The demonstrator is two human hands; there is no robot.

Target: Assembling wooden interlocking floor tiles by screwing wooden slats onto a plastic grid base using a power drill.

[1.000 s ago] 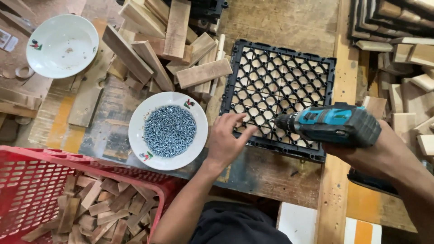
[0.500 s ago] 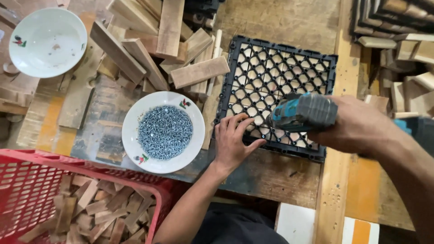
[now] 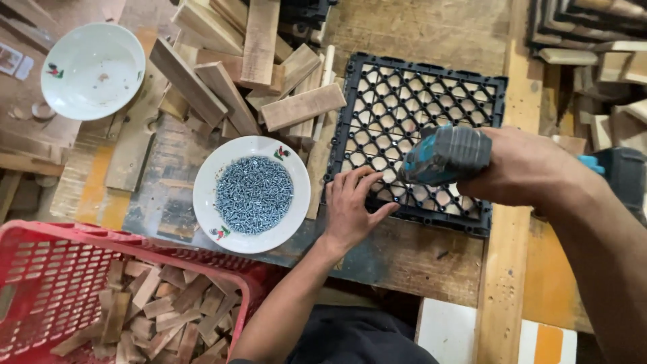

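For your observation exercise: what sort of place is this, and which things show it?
Probably a woodworking workshop: a cordless drill in the right hand, cut wood blocks piled on the bench, a plate of screws.

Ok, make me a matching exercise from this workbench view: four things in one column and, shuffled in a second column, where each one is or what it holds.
Things:
1. cordless drill
2. plate near the left hand
3. red basket
4. white bowl

Places or states:
A. heaped with small screws
B. nearly empty, far left of the bench
C. gripped in the right hand, over the black grid panel
D. filled with short wood offcuts

Pairs: 1-C, 2-A, 3-D, 4-B
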